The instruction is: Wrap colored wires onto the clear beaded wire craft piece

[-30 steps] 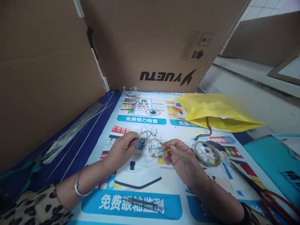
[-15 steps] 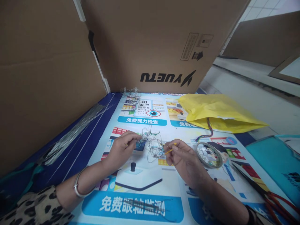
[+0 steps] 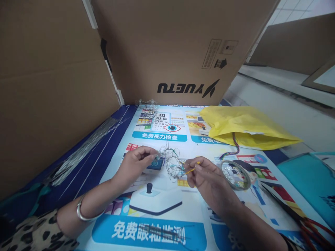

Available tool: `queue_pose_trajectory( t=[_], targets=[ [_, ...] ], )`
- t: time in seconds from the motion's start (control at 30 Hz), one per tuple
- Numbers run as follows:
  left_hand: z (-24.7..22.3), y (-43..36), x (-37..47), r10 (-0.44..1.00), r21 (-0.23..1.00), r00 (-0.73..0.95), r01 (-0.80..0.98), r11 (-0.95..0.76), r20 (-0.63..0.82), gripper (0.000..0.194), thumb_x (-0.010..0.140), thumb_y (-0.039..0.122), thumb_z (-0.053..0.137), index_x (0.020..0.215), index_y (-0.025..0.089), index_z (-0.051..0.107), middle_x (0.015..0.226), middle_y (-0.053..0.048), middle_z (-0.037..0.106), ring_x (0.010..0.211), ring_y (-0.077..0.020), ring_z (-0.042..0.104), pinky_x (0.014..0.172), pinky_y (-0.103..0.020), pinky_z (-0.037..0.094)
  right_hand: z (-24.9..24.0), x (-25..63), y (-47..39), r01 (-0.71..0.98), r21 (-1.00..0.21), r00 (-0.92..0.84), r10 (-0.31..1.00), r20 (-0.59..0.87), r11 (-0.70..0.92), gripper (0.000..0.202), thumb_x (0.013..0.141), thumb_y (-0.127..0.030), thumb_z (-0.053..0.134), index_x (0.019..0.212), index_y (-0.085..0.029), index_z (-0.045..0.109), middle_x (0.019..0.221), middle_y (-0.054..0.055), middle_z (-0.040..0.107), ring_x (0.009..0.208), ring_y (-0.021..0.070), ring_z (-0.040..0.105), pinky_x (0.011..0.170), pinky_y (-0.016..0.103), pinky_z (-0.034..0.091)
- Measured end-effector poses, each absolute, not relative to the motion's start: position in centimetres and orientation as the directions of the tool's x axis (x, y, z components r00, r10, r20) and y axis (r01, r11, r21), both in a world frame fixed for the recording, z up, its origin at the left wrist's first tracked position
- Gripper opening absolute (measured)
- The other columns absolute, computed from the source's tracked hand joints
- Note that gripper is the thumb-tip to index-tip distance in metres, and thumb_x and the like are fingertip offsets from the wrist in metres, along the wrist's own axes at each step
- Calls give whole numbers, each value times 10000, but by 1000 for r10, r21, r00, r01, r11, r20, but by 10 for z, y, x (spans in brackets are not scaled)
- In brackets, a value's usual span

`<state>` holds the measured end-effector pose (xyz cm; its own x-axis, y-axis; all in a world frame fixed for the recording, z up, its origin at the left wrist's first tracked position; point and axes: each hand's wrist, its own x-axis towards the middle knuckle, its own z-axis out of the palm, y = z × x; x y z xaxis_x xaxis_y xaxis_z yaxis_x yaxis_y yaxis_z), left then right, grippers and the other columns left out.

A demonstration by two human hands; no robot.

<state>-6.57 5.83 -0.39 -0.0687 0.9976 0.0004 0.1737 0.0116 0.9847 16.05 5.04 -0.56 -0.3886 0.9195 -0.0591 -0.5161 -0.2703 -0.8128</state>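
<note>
A tangled piece bent from thin silvery wire (image 3: 175,168), with a small green strand at its top, hangs between my two hands just above the printed sheet. My left hand (image 3: 138,163) is closed in a pinch on its left end. On the other side, my right hand (image 3: 208,177) has thumb and forefinger pressed round a thin yellow strand (image 3: 192,170). The curled fingers of that hand meet the right edge of the wire piece; whether they grip it too is hidden. A round dish (image 3: 235,175) with clear beads sits by my right wrist.
Cardboard panels (image 3: 167,52) stand at the back and left. A yellow bag (image 3: 246,125) with coloured cords (image 3: 234,146) lies back right. Scissors (image 3: 288,209) and a teal pouch (image 3: 309,184) are at the right. Straight wires (image 3: 83,151) lie left; more wire pieces (image 3: 148,108) sit at the back.
The wire piece has turned slightly between my hands, showing a rounder outline. My right hand and the yellow strand have shifted a little to the right. The whole view has moved slightly.
</note>
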Motion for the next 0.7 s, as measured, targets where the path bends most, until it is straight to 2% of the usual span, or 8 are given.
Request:
queue_pose_trajectory(
  t=[0.2,0.37,0.57,0.7],
  targets=[
    [4,58,-63,994,990,-90,119,69,-58,169,686,251,671,823,152,658,734,-5,642,601,-85,540,532,-190,431,-3,162,48,-513,-819,-397,917,-40,-258,66,825,-210,594,832,-186,656,876,46,609,657,113,517,545,228,418],
    [-4,59,-66,998,977,-56,212,-26,39,213,694,256,670,880,155,644,747,-16,622,646,-111,554,588,-229,455,-3,161,48,-500,-827,-400,916,-45,-258,68,826,-220,598,823,-187,658,881,44,605,636,107,509,544,233,413],
    [-10,59,-67,991,944,-9,306,-127,136,217,717,250,655,914,165,626,633,30,525,559,-94,490,529,-220,424,-4,160,49,-506,-825,-388,921,-42,-251,52,814,-225,616,817,-195,658,869,42,607,661,117,508,544,231,414],
    [-10,58,-68,981,914,14,361,-187,196,213,731,218,647,937,173,618,690,22,527,580,-88,488,539,-219,426,-5,160,49,-511,-823,-388,921,-37,-249,61,826,-210,598,825,-193,657,869,39,606,662,114,504,546,228,419]
  ],
)
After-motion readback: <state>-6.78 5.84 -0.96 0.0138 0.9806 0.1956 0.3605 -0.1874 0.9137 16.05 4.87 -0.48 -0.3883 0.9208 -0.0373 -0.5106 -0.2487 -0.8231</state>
